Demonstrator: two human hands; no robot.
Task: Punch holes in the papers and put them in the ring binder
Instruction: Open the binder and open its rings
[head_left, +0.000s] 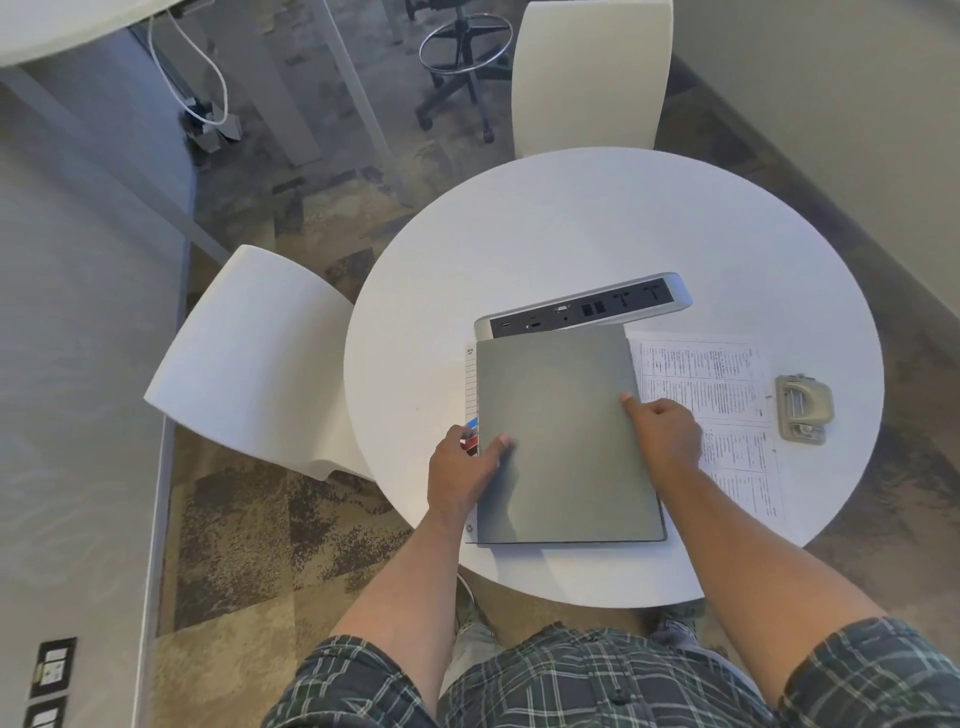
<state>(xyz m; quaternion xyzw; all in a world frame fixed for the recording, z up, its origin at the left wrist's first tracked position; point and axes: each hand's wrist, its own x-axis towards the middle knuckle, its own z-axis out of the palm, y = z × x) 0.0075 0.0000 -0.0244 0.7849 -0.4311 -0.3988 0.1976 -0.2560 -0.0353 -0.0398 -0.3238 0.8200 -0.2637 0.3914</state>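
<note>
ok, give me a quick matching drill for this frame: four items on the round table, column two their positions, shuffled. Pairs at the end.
Column one:
1. closed grey ring binder
2. printed white paper sheets
3. grey metal hole punch
4. silver power and port strip

Column two:
A. far right, beside the papers, untouched
B. along the binder's far edge
C. between both hands, left hand gripping its left edge, right hand on its right edge
D. flat on the round white table, right of the binder

Pairs: 1-C, 2-D, 3-A, 4-B
</note>
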